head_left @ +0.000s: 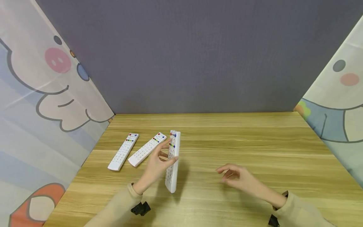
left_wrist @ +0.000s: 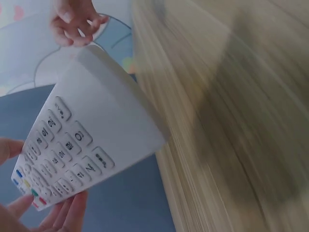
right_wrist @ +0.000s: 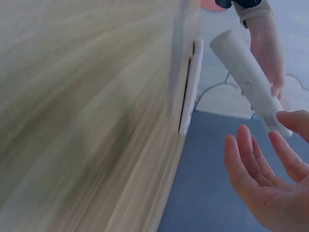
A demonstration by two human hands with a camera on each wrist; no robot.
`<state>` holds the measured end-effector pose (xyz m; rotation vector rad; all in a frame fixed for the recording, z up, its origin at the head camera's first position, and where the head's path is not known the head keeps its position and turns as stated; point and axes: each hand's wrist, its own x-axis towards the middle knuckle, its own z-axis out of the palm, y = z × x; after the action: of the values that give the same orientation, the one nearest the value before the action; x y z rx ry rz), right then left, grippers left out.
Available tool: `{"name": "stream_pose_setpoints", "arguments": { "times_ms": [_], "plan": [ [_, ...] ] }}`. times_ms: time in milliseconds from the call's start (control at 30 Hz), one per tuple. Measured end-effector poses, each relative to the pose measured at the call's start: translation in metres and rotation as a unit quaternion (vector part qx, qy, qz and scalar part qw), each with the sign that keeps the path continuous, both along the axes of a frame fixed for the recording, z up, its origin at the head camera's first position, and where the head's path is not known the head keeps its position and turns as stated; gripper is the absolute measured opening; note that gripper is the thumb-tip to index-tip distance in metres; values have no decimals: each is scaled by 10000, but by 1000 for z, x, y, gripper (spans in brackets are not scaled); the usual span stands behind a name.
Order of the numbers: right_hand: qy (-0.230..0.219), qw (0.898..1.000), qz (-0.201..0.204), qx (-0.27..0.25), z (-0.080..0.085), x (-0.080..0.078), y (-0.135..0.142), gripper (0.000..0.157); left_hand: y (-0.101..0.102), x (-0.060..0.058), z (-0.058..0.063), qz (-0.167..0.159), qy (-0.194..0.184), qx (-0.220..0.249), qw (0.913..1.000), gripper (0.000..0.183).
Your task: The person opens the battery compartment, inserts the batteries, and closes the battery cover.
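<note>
My left hand (head_left: pixel 155 165) grips a white remote control (head_left: pixel 171 176) by its edges, thumb on the near side and fingers on the far side. The remote is tilted up on edge over the table, its button face turned left and its shadow falling beside it. In the left wrist view the button-free end of this remote (left_wrist: pixel 113 106) points toward the camera. Its plain back (right_wrist: pixel 246 72) shows in the right wrist view. To the right, my right hand (head_left: pixel 238 178) hovers over the table with loosely bent fingers, holding nothing.
Two more white remotes lie face up on the wooden table (head_left: pixel 227 142) at the left: one at the far left (head_left: pixel 123 152), the other slanted (head_left: pixel 146 150) beside my left hand. A dark grey panel (head_left: pixel 198 63) stands behind, with cartoon-printed curtains (head_left: pixel 22 104) at both sides.
</note>
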<state>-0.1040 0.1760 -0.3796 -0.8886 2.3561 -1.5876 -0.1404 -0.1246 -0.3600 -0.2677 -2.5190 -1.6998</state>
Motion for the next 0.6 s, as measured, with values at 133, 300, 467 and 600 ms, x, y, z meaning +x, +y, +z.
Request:
{"name": "stream_pose_setpoints", "arguments": {
  "times_ms": [133,300,467,600],
  "plan": [
    [525,9979,-205,320,0,-2,8,26,-7,-7,-1,-7,169,-322,9993,59],
    [2070,9728,-606,842,-6,-5,15,36,-17,-13,-1,-110,407,-1080,9933,58],
    [3000,9427,-806,1219,-12,-10,24,45,-27,-20,0,-347,595,-1944,9785,60],
    [3462,9190,-981,1608,-15,-14,33,41,-34,-27,-1,-559,720,-2451,9652,60]
  ]
}}
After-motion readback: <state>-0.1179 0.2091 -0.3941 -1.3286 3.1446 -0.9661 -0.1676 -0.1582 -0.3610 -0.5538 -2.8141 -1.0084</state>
